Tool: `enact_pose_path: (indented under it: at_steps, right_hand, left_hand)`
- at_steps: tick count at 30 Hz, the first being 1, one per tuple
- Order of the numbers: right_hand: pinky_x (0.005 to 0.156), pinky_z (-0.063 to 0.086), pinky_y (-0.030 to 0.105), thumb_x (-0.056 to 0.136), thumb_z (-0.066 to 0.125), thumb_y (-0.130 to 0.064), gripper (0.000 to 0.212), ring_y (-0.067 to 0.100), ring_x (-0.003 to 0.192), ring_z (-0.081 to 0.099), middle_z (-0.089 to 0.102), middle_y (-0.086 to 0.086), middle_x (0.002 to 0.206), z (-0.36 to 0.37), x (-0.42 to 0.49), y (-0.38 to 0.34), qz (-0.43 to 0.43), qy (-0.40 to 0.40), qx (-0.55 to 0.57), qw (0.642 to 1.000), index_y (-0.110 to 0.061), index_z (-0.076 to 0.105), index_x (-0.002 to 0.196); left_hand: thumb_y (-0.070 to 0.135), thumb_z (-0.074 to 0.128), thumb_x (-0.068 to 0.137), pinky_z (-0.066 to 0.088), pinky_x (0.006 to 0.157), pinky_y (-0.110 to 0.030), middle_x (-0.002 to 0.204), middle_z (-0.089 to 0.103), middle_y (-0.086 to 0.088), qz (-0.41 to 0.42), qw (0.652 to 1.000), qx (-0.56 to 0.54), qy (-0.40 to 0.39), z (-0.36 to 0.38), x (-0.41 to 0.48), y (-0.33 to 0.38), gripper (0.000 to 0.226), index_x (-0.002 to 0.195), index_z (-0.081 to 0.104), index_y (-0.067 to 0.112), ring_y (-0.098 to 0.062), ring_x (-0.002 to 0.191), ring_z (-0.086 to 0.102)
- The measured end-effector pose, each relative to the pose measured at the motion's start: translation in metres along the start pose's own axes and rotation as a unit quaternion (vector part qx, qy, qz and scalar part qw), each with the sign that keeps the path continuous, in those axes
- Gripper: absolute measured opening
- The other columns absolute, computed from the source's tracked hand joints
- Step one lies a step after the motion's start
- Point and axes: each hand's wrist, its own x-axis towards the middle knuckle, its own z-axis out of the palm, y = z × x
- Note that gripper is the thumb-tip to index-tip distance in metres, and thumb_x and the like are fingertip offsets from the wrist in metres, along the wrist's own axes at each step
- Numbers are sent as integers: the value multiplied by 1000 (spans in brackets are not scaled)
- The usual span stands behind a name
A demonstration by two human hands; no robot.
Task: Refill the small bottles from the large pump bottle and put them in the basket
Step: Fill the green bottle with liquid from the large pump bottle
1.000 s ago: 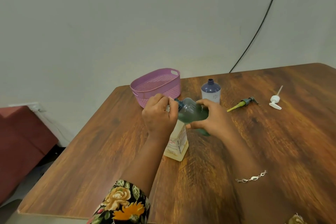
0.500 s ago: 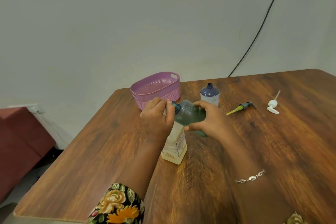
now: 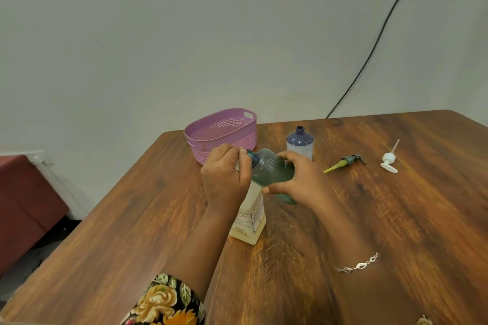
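My right hand (image 3: 298, 179) grips a small green bottle (image 3: 272, 170), held tilted on its side with its open neck pointing left. My left hand (image 3: 227, 174) is closed over the top of the large pump bottle (image 3: 250, 219), a pale yellow bottle with a white label standing on the table; its pump head is hidden under my fingers. The green bottle's neck sits right at my left fingertips. A small blue-and-white bottle (image 3: 300, 143) stands uncapped behind them. The purple basket (image 3: 224, 130) stands at the table's far left corner.
Two loose pump caps lie on the wooden table (image 3: 396, 219) to the right: a grey one with a yellow-green tube (image 3: 346, 162) and a white one (image 3: 389, 159). A black cable (image 3: 375, 45) runs down the wall. A dark red seat (image 3: 23, 203) stands left of the table.
Both hands and the two bottles keep the same grip and pose. The view has tilted up a little, so everything sits slightly lower in the frame.
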Motion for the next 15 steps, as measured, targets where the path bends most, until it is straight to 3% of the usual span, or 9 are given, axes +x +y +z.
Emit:
enact_pose_path:
  at_steps: [5,10,15]
  right_hand:
    - [62,35,16,61,84,-25,65,6,91,46,47,-13,96,0,-1,-1,2,-6,3,1000,-23,52,118]
    - [72,37,23,61,84,-27,66,6,91,46,51,-11,102,-2,0,-3,2,-1,-6,1000,-23,52,119]
    - [73,37,22,61,84,-26,68,7,92,47,48,-10,100,-3,-1,-7,8,0,-20,1000,-21,52,121]
  left_hand:
    - [16,44,85,35,53,-19,61,61,-7,10,1000,4,-12,-1,-4,-2,34,64,65,0,-13,54,51]
    - [19,44,84,30,51,-6,55,56,-2,-20,1000,0,-22,-4,8,2,36,58,64,3,-6,51,41]
    - [17,46,85,31,55,-10,59,60,-5,-14,999,-25,-16,-5,4,-2,35,62,66,1,-7,55,46]
